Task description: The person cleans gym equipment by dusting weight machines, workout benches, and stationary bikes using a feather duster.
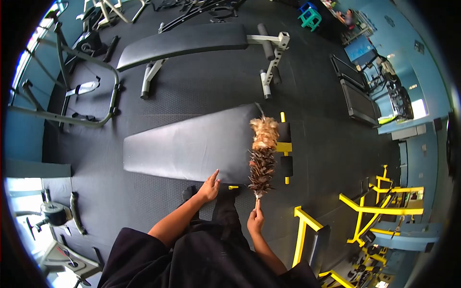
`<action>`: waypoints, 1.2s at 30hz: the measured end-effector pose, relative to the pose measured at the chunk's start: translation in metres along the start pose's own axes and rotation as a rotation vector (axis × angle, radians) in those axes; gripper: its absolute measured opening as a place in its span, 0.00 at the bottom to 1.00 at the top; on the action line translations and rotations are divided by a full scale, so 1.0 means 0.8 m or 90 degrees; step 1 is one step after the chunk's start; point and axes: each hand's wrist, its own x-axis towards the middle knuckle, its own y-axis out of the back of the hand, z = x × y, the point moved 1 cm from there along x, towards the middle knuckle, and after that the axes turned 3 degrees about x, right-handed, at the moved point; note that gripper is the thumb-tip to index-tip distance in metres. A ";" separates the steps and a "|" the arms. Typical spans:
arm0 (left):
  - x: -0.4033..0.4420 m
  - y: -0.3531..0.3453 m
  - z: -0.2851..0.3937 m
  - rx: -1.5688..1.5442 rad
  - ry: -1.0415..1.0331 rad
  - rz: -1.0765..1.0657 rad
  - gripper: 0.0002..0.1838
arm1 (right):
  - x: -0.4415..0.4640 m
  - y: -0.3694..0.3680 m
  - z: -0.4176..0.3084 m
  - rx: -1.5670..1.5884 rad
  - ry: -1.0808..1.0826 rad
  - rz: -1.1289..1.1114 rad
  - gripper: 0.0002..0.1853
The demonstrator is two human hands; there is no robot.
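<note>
A feather duster (263,165), tan at its far half and dark brown nearer me, lies across the right end of a black padded bench (187,144). My right hand (256,221) is closed around the duster's handle, just below the feathers. Over the near edge of the bench, my left hand (209,188) holds nothing, its fingers stretched out and apart. Whether it touches the pad I cannot tell. Yellow posts with black foam rollers (285,165) stick out at the bench's right end, partly hidden behind the feathers.
Beyond stands a second black bench (192,43) on a white frame. An exercise machine (86,91) is at the left, yellow-framed equipment (384,206) at the right. A treadmill (355,96) and green stool (310,18) are farther back, near a person (348,19). Black rubber flooring (321,144) lies between.
</note>
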 end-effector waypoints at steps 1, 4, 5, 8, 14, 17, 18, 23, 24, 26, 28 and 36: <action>-0.005 0.002 -0.009 -0.009 0.004 0.004 0.30 | -0.012 -0.001 -0.001 0.010 -0.039 -0.013 0.26; -0.005 0.002 -0.031 -0.070 0.072 0.025 0.31 | -0.028 -0.007 0.004 -0.051 0.052 -0.180 0.25; -0.003 0.003 -0.042 -0.079 0.072 0.024 0.31 | -0.029 -0.007 0.007 -0.097 0.096 -0.260 0.25; -0.003 -0.004 -0.076 -0.075 0.042 0.064 0.41 | 0.003 -0.004 -0.003 -0.146 0.099 -0.213 0.25; -0.009 0.004 -0.091 -0.097 0.112 -0.017 0.44 | 0.108 -0.005 -0.048 -0.126 0.160 -0.119 0.26; -0.002 0.009 -0.091 -0.068 0.131 -0.063 0.44 | 0.181 -0.005 -0.064 -0.157 0.153 -0.030 0.26; -0.002 0.007 -0.090 -0.034 0.124 -0.086 0.45 | 0.203 -0.010 -0.061 -0.146 0.114 -0.012 0.26; 0.009 -0.013 -0.118 -0.057 0.091 -0.017 0.42 | 0.213 -0.013 -0.078 -0.169 0.166 -0.161 0.25; 0.009 -0.012 -0.120 -0.095 0.126 0.000 0.41 | 0.198 -0.020 -0.072 -0.178 0.179 -0.246 0.25; -0.003 0.003 -0.100 -0.339 0.224 0.141 0.41 | 0.164 -0.037 -0.056 -0.158 0.201 -0.408 0.24; -0.006 0.002 -0.127 -0.628 0.335 0.347 0.43 | 0.143 -0.056 -0.059 -0.121 0.219 -0.533 0.23; -0.026 0.058 -0.119 -0.666 0.451 0.333 0.43 | 0.201 -0.131 -0.102 -0.108 0.191 -0.352 0.27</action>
